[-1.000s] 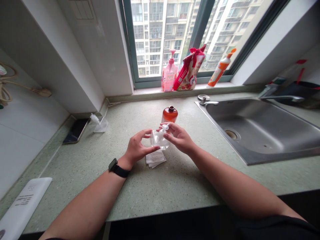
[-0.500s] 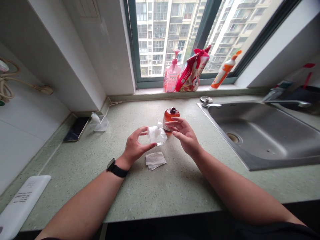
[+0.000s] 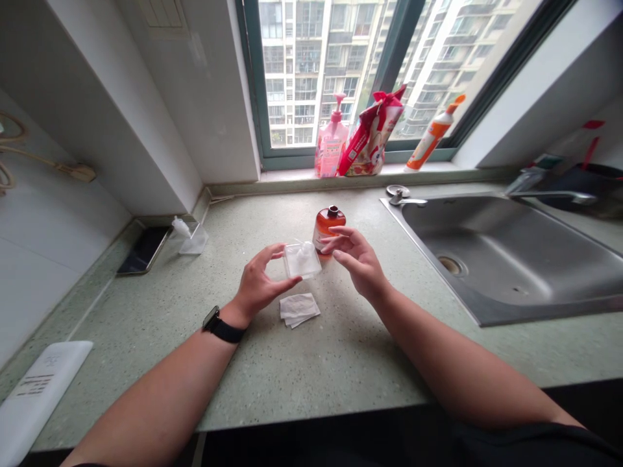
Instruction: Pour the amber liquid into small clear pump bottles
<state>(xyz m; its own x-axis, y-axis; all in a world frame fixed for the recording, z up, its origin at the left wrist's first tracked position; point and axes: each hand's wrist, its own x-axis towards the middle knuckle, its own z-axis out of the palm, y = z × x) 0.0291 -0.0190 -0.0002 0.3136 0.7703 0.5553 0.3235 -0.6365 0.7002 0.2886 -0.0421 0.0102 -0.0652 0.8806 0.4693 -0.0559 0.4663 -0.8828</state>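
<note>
My left hand [image 3: 260, 279] grips a small clear square-sided bottle [image 3: 302, 261] by its sides, between thumb and fingers. A whitish nozzle-like part shows at its top. To the right, my right hand [image 3: 357, 259] holds nothing, its fingers apart and slightly curled. Behind that hand an amber bottle [image 3: 327, 226] stands on the counter with an uncapped dark neck; the fingertips overlap its lower side, and I cannot tell whether they touch it. A folded white tissue [image 3: 298, 309] lies on the counter just in front of the clear bottle.
A second clear container with a white nozzle [image 3: 193, 240] and a black phone [image 3: 145, 250] are at the left wall. A steel sink [image 3: 496, 259] lies right. On the sill stand a pink pump bottle [image 3: 331, 146], a red bag [image 3: 372, 139] and an orange-and-white bottle [image 3: 432, 137].
The view has shifted slightly. The clear bottle has tilted a little in my left hand, while my right hand stays open beside it.
</note>
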